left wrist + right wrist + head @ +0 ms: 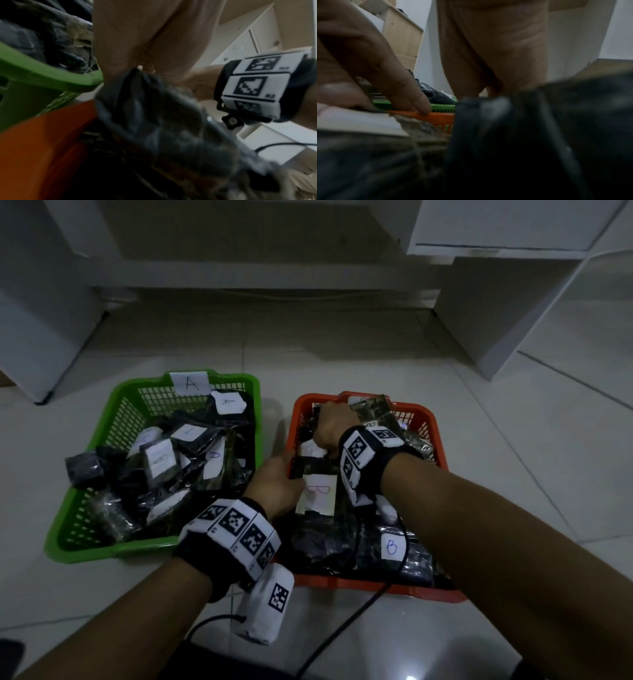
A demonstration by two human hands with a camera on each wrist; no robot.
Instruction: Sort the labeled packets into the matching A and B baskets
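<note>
The green basket point(239, 380), tagged A, stands at the left and holds several dark packets with A labels point(227, 402). The orange basket point(430, 419) to its right is heaped with dark packets carrying B labels point(391, 547). My left hand point(291, 474) is at the orange basket's left rim and pinches the edge of a dark packet with a white B label point(317, 494); its fingers point(412, 97) reach down to the orange rim point(440, 117). My right hand point(320, 422) is deeper in the orange basket, with fingers curled round another dark packet point(522, 135). Its fingertips are hidden.
Both baskets sit on a pale tiled floor point(513, 457). White cabinets point(496, 313) and shelving stand behind and to both sides. Black cables point(342, 631) trail over the floor near my arms. A white marker block point(265, 604) hangs under my left wrist.
</note>
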